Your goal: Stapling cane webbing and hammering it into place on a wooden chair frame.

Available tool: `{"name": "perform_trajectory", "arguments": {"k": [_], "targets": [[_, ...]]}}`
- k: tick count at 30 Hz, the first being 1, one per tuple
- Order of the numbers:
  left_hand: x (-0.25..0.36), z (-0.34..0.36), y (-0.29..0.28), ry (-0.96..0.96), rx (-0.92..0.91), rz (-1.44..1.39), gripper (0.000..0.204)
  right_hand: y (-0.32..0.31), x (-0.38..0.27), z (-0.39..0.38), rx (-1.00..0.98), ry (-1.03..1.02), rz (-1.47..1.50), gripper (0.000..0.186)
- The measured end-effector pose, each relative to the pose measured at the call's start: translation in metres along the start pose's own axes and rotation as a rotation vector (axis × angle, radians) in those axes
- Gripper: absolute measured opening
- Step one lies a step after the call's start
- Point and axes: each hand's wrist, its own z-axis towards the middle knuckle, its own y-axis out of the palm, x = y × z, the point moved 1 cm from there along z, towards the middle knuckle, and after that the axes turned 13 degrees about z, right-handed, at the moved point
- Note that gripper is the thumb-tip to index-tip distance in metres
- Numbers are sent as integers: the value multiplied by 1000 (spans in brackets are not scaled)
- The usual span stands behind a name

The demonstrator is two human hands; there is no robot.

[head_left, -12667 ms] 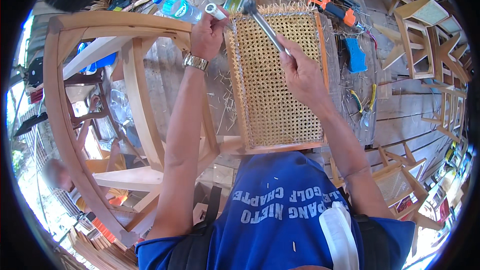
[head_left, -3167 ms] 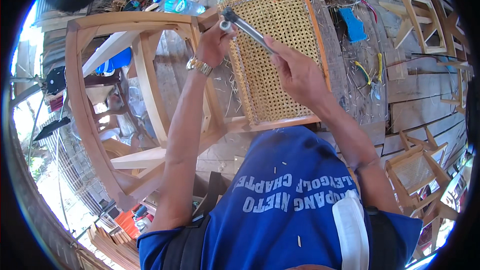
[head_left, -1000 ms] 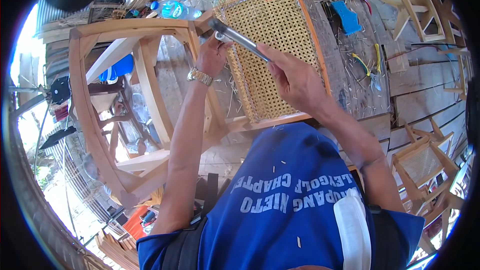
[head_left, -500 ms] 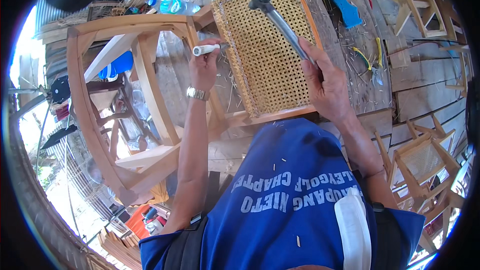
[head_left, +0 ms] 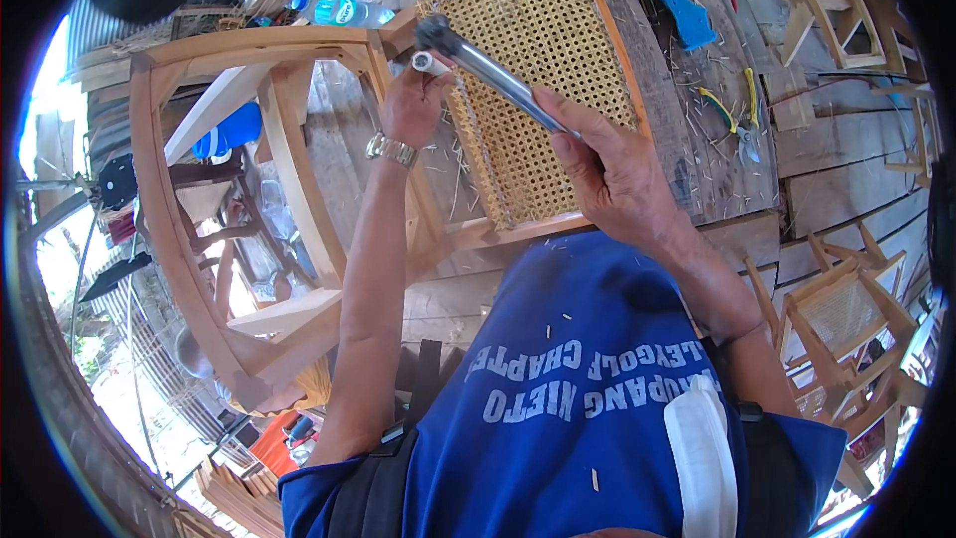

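Weathered wooden planks form the work surface (head_left: pixel 797 189). Right hand (head_left: pixel 622 174) fingers close around a metal hammer (head_left: pixel 498 75) handle, its head raised over the top corner of a woven cane seat panel (head_left: pixel 543 90). Left hand (head_left: pixel 413 110) fingers pinch a small white peg (head_left: pixel 428 64) against the panel's edge. Likely step: tapping the peg in; next calls for a steady, aimed strike. An unfinished chair frame (head_left: pixel 249 189) stands left.

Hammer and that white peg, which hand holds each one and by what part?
The right hand grips the hammer low on its metal handle. The left hand holds the white peg by its lower end.
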Motion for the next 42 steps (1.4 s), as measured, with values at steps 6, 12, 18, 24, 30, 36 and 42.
{"name": "perform_trajectory", "arguments": {"k": [6,12,18,24,30,36,42], "targets": [[5,4,-7,28,-42,-53,16,2,-31,21,5,-216,76,40],[-1,3,-2,124,-4,-99,18,9,-15,20,55,-284,-47,45],[-16,9,10,71,-102,88,24,13,37,12,-65,-53,-352,48],[-11,12,9,80,-100,-100,17,15,50,23,-71,-139,-383,44],[-12,-13,-5,142,143,-178,16,-10,28,-1,163,-48,-18,44],[-8,-9,-6,42,53,-144,17,-16,33,-14,164,-27,-62,42],[-4,0,-3,18,-96,-53,18,-8,33,-8,101,-19,-15,44]]}}
